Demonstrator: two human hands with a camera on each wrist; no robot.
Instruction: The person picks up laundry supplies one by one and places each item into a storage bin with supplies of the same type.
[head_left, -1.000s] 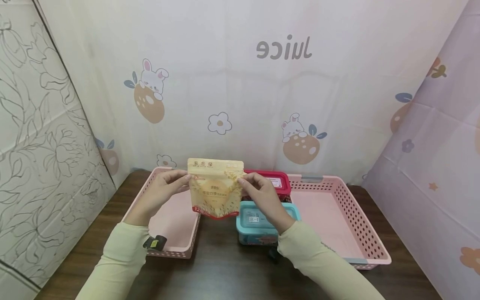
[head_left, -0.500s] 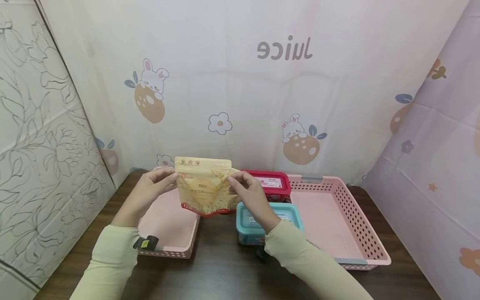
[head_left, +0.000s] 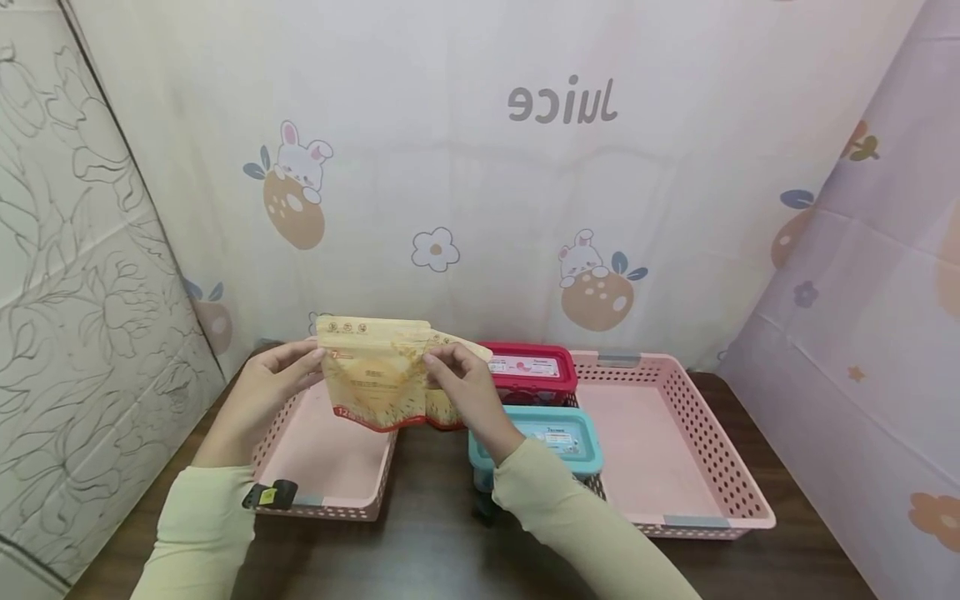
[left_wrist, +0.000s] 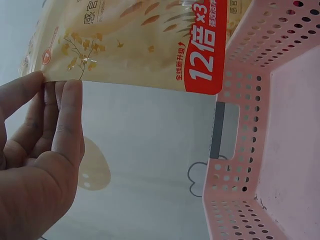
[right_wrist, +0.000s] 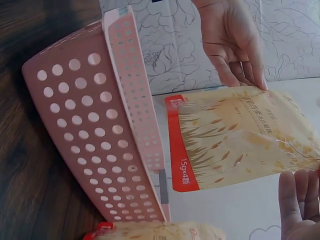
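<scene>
A pale yellow pouch (head_left: 375,379) with a red lower band is held upright over the left pink basket (head_left: 330,467). My left hand (head_left: 258,396) pinches its left edge between thumb and fingers; the left wrist view shows the same pinch (left_wrist: 50,130). At the opposite edge, my right hand (head_left: 472,396) grips it with thumb and fingertips. A second, similar pouch (head_left: 467,341) shows partly behind the held one, and its top appears low in the right wrist view (right_wrist: 160,232). What supports that second pouch is hidden.
A red-lidded box (head_left: 531,367) and a turquoise-lidded box (head_left: 562,433) sit right of my right hand, beside the right pink basket (head_left: 652,433). A dark wooden table (head_left: 427,533) lies beneath; a printed curtain (head_left: 495,192) hangs behind.
Both hands have moved left with the pouch, now over the left basket. More of the second pouch and the turquoise lid has come into sight.
</scene>
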